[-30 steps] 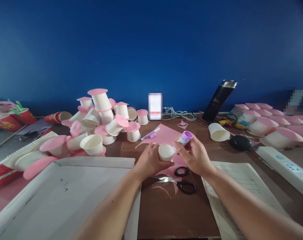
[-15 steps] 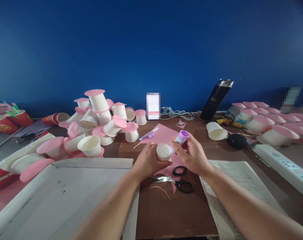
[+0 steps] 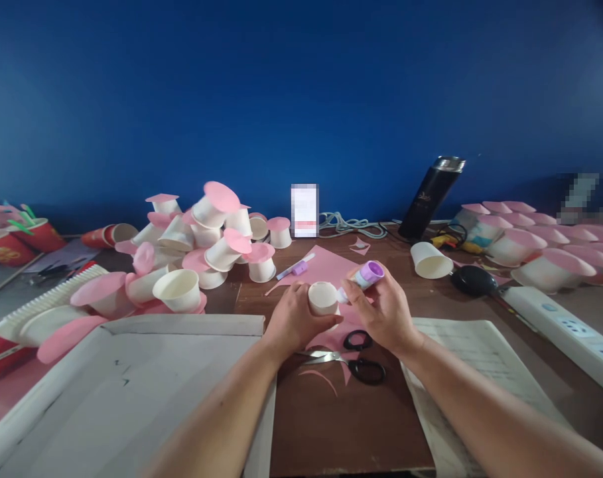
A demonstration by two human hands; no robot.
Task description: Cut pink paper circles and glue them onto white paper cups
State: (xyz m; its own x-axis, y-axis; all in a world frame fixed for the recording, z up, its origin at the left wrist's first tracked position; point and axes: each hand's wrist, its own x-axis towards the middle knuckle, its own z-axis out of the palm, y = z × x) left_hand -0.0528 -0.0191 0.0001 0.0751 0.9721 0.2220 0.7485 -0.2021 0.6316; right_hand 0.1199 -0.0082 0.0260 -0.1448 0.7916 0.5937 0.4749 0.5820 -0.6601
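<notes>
My left hand grips a small white paper cup, held upside down with its base up. My right hand holds a glue stick with a purple end, and its tip touches the cup's right side. Both hands hover over a brown table, above a sheet of pink paper. Black-handled scissors lie just below my hands on pink paper scraps.
A heap of white cups with pink paper discs sits at the left. More capped cups fill the right. An open white cup, a dark flask, a power strip, a grey board and a printed sheet surround me.
The top cup of the left heap has tipped over to the right. My hands have turned the cup slightly and the glue stick has lowered a little against it.
</notes>
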